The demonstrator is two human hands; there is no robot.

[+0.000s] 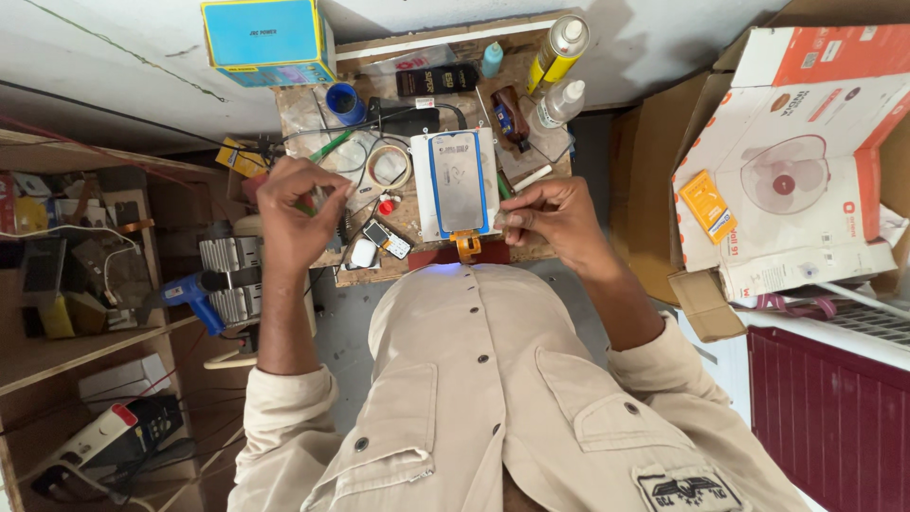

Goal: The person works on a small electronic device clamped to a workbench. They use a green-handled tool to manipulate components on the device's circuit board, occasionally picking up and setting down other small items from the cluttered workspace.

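A phone screen panel with a blue rim [459,182] lies on a white pad [427,209] in the middle of a small cluttered workbench [531,248]. An orange flex strip sticks out of its near end. My right hand [550,220] rests at the pad's right near corner, fingers pinched together at the panel's edge; what they pinch is too small to tell. My left hand [299,216] hovers over the bench's left side, fingers curled around a thin green-handled tool [329,148].
A tape roll [388,166], small keypad phone [389,239], white earbud case [363,253], yellow spray can [557,50], clear bottles [559,102], blue box [267,40] and blue cup [343,100] crowd the bench. Cardboard fan box [796,161] at right; shelves with tools at left.
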